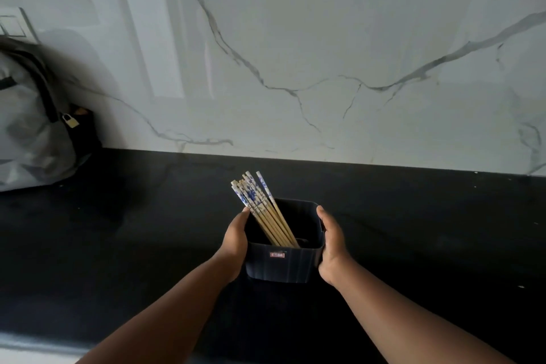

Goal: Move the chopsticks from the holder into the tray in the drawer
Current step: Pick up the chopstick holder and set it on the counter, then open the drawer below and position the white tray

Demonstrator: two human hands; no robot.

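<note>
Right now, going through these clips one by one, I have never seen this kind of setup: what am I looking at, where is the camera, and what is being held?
There is no machine here. A person wears one wide-angle camera on the head, so the single picture looks forward and down over their own two bare arms. The left hand and the right hand hold a dark square holder by its two sides. It stands on a black counter. A bundle of chopsticks, wooden with blue-and-white patterned tops, leans inside it toward the left. At the far left a grey bag with a small padlock sits against the marble wall. No drawer or tray is in view.
</note>
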